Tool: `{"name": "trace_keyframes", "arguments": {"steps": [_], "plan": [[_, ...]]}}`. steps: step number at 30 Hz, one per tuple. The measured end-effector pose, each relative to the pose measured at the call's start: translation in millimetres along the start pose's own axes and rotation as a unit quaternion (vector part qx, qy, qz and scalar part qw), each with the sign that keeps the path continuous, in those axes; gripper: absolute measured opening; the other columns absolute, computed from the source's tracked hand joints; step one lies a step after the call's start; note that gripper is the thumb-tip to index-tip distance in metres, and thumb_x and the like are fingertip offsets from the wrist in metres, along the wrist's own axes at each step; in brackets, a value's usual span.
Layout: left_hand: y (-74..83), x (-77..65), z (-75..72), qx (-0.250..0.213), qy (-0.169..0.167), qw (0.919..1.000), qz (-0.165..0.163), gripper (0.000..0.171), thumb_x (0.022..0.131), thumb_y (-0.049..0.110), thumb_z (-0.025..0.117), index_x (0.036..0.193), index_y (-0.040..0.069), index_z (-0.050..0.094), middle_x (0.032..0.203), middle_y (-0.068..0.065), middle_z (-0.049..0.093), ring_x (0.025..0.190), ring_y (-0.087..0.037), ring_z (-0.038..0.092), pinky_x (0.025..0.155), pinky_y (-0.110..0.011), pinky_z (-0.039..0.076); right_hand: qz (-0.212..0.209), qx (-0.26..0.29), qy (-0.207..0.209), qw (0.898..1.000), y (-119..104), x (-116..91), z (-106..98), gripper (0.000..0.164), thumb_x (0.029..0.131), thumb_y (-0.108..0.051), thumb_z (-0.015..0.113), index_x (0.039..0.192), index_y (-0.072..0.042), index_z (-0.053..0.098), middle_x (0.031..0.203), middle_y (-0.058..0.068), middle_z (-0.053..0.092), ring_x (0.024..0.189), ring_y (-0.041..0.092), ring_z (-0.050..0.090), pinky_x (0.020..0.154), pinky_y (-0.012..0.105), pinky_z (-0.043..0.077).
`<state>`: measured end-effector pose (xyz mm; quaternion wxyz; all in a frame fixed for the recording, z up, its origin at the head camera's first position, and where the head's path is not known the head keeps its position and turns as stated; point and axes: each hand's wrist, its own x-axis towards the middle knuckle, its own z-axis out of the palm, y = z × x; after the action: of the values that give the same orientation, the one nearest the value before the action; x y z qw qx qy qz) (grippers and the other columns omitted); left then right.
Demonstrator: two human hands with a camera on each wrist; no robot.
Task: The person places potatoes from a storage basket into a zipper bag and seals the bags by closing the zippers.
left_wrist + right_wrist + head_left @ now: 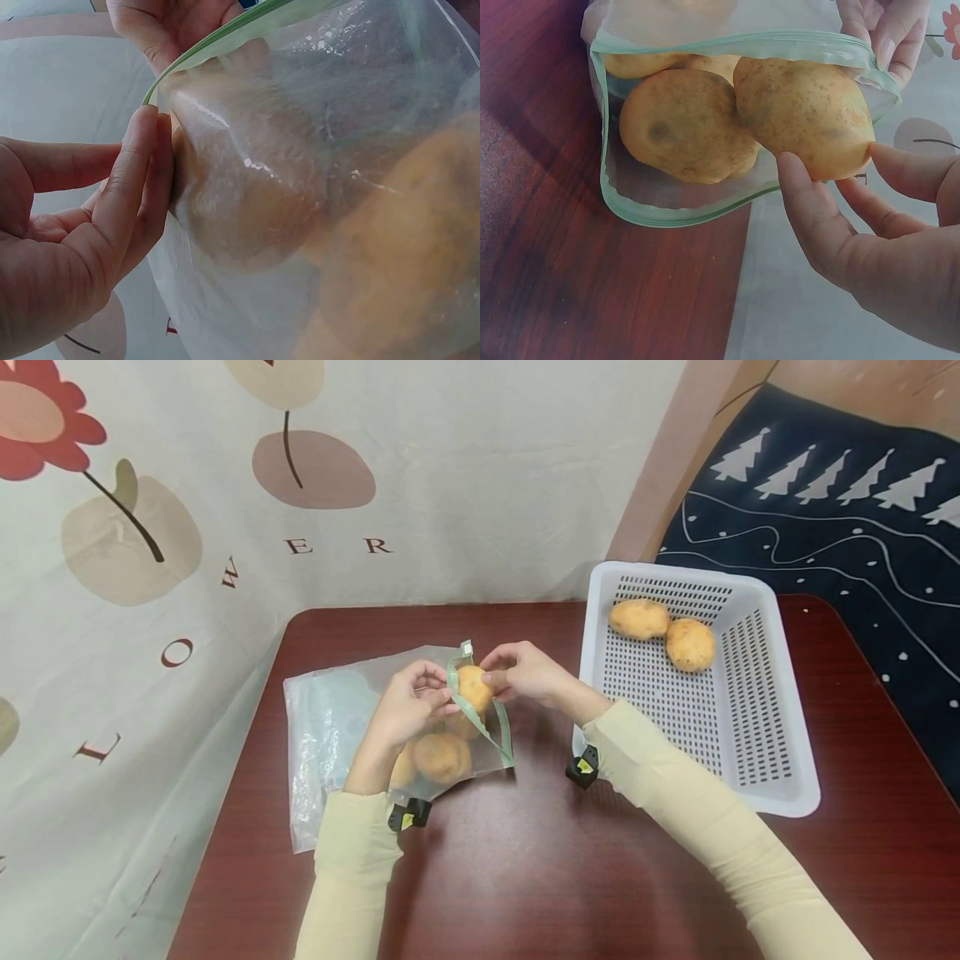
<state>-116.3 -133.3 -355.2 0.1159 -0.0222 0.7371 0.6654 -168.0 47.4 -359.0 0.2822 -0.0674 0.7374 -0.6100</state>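
A clear zip bag (330,718) with a green-edged mouth lies on the table, its mouth facing right and standing open. Several potatoes (442,757) are inside it. My left hand (408,702) pinches the bag's green edge (161,81) between thumb and fingers. My right hand (528,672) grips one potato (806,112) by its outer end; the other end is inside the bag mouth. Beside it, another potato (686,127) sits just within the opening. In the left wrist view the held potato (240,172) shows hazily through the plastic.
A white perforated basket (660,710) stands on the right of the dark red table (525,877). Two potatoes, one oval (639,619) and one rounder (690,645), lie at its far end. A printed cloth (480,485) hangs behind the table.
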Motion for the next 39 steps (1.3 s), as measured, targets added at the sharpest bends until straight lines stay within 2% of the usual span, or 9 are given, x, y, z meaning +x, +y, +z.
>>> {"name": "trace_keyframes", "arguments": {"steps": [3, 5, 10, 12, 16, 19, 21, 28, 39], "plan": [[0.1, -0.3, 0.0, 0.001, -0.002, 1.0, 0.003, 0.017, 0.085, -0.014, 0.048, 0.102, -0.012, 0.046, 0.092, -0.014, 0.048, 0.073, -0.014, 0.058, 0.073, -0.028, 0.058, -0.003, -0.002, -0.002, 1.0, 1, 0, 2, 0.021, 0.085, 0.005, 0.058, 0.105, 0.01, 0.056, 0.085, 0.011, 0.054, 0.071, 0.023, 0.058, 0.075, 0.045, 0.057], [0.1, -0.3, 0.0, 0.002, -0.003, 1.0, 0.007, 0.017, 0.085, -0.014, 0.048, 0.102, -0.012, 0.046, 0.092, -0.014, 0.048, 0.074, -0.014, 0.058, 0.074, -0.029, 0.058, -0.006, 0.0, -0.002, 1.0, 2, 1, 2, 0.02, 0.084, 0.006, 0.058, 0.104, 0.009, 0.056, 0.084, 0.011, 0.054, 0.071, 0.024, 0.058, 0.076, 0.046, 0.057], [0.0, -0.3, 0.5, 0.002, -0.004, 0.9999, 0.013, 0.017, 0.085, -0.014, 0.047, 0.101, -0.013, 0.046, 0.091, -0.015, 0.048, 0.074, -0.015, 0.058, 0.073, -0.03, 0.059, -0.013, 0.012, -0.008, 1.0, 5, 2, 4, 0.019, 0.083, 0.007, 0.058, 0.102, 0.01, 0.056, 0.083, 0.011, 0.055, 0.072, 0.024, 0.059, 0.07, 0.037, 0.059], [0.4, -0.4, 0.6, 0.004, -0.003, 0.9999, 0.013, 0.017, 0.085, -0.014, 0.048, 0.101, -0.013, 0.046, 0.091, -0.015, 0.049, 0.074, -0.015, 0.058, 0.073, -0.029, 0.059, -0.015, 0.019, -0.015, 1.0, 6, 3, 5, 0.018, 0.083, 0.008, 0.058, 0.101, 0.011, 0.056, 0.083, 0.012, 0.055, 0.072, 0.023, 0.059, 0.074, 0.041, 0.058], [0.9, -1.0, 0.2, 0.01, -0.005, 0.9998, 0.016, 0.016, 0.085, -0.014, 0.048, 0.102, -0.012, 0.046, 0.092, -0.015, 0.049, 0.076, -0.015, 0.059, 0.073, -0.028, 0.059, -0.02, 0.026, -0.029, 0.999, 9, 4, 8, 0.017, 0.084, 0.01, 0.056, 0.101, 0.013, 0.056, 0.083, 0.012, 0.057, 0.07, 0.018, 0.06, 0.076, 0.04, 0.058], [0.6, -1.0, 0.2, 0.009, -0.007, 0.9998, 0.019, 0.016, 0.085, -0.014, 0.048, 0.101, -0.013, 0.046, 0.092, -0.015, 0.049, 0.076, -0.015, 0.059, 0.073, -0.028, 0.059, -0.023, 0.024, -0.04, 0.999, 11, 4, 10, 0.017, 0.084, 0.011, 0.054, 0.1, 0.014, 0.057, 0.081, 0.012, 0.058, 0.071, 0.018, 0.06, 0.072, 0.034, 0.059], [0.0, -0.8, 0.3, 0.006, -0.007, 0.9997, 0.022, 0.016, 0.085, -0.014, 0.047, 0.101, -0.013, 0.046, 0.091, -0.015, 0.049, 0.075, -0.015, 0.059, 0.073, -0.028, 0.059, -0.025, 0.02, -0.048, 0.998, 12, 4, 11, 0.016, 0.084, 0.012, 0.053, 0.1, 0.015, 0.056, 0.08, 0.011, 0.059, 0.072, 0.019, 0.061, 0.073, 0.034, 0.059], [-1.1, -1.0, 0.6, 0.007, -0.008, 0.9996, 0.026, 0.016, 0.085, -0.015, 0.047, 0.1, -0.013, 0.046, 0.089, -0.014, 0.049, 0.074, -0.015, 0.059, 0.072, -0.028, 0.059, -0.026, 0.006, -0.073, 0.997, 14, 4, 13, 0.016, 0.084, 0.011, 0.052, 0.1, 0.014, 0.057, 0.077, 0.009, 0.062, 0.071, 0.021, 0.062, 0.08, 0.047, 0.055], [-5.2, -0.1, -0.3, 0.011, -0.015, 0.9995, 0.025, 0.016, 0.086, -0.014, 0.047, 0.101, -0.013, 0.046, 0.09, -0.015, 0.049, 0.075, -0.015, 0.058, 0.073, -0.027, 0.058, -0.018, -0.001, -0.075, 0.997, 13, 3, 12, 0.018, 0.085, 0.009, 0.053, 0.102, 0.012, 0.057, 0.083, 0.012, 0.063, 0.07, 0.02, 0.063, 0.082, 0.053, 0.053]]}}
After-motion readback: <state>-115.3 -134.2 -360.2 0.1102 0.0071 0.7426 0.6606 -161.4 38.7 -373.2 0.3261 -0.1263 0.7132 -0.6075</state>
